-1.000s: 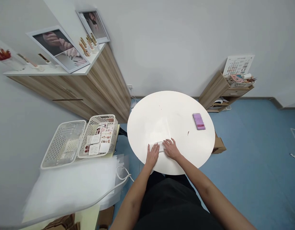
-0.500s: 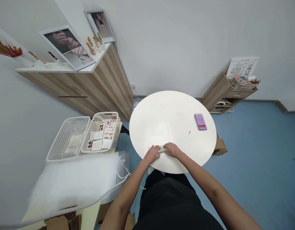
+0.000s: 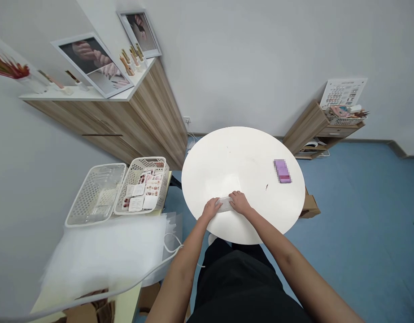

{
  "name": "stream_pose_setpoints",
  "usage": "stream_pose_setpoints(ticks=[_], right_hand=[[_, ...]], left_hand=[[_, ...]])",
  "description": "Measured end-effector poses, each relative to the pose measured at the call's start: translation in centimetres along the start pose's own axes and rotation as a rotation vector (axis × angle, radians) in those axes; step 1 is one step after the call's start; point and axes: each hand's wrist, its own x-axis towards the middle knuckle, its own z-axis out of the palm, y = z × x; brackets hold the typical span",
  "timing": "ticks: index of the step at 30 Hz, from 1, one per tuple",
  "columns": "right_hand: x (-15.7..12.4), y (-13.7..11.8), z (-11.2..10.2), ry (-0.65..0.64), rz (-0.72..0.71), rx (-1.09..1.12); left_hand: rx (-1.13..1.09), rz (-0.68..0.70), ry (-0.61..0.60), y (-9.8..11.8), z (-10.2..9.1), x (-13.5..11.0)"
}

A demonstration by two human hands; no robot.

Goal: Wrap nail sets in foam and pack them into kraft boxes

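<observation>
A whitish translucent packet, apparently wrapped in thin packing foam, lies near the close edge of the round white table. My left hand grips its left end, fingers curled over the side. At its right end my right hand has its fingers bent over the upper edge. A pale sheet-like patch shows faintly on the tabletop just beyond the packet. What is inside the wrapping cannot be made out.
A blurred purple pack lies on the table's right. To my left are a stack of white translucent sheets, a basket of printed cards, a basket with clear plastic and a white cable. A cardboard box stands right.
Both hands have moved slightly away from my body with the packet. It now shows a broader face between them, where before only a narrow strip was visible.
</observation>
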Motion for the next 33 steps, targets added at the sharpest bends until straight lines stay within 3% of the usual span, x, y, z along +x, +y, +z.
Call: stream_pose_setpoints(ticks=[6,10,15,19,22,27,30,33], right_hand=[[0.2,0.6,1.4,0.072,0.035,-0.057],[-1.3,1.2,2.2,0.15,0.207,0.022],[-4.0,1.7,3.4,0.205,0.577,0.155],[-4.9,1.7,4.5,0.208,0.714,0.314],[-4.4,1.9,5.0,0.159,0.8,0.421],[-2.9,2.1,4.8,0.145,0.695,0.504],[-2.3,1.0,4.4,0.241,0.59,0.471],[-2.2,-0.6,4.1,0.358,0.369,0.44]], left_hand=[[0.217,-0.009,0.144,0.0,1.1,0.2],[0.401,0.114,0.276,1.0,1.3,-1.2],[0.505,0.384,0.156,2.3,3.5,-3.8],[0.51,0.329,0.14,2.7,5.8,-5.6],[0.469,0.302,0.137,2.8,6.4,-6.0],[0.338,0.303,0.094,3.0,5.7,-5.8],[0.275,0.316,0.089,2.8,5.4,-5.7],[0.223,0.322,0.089,2.4,5.3,-5.6]])
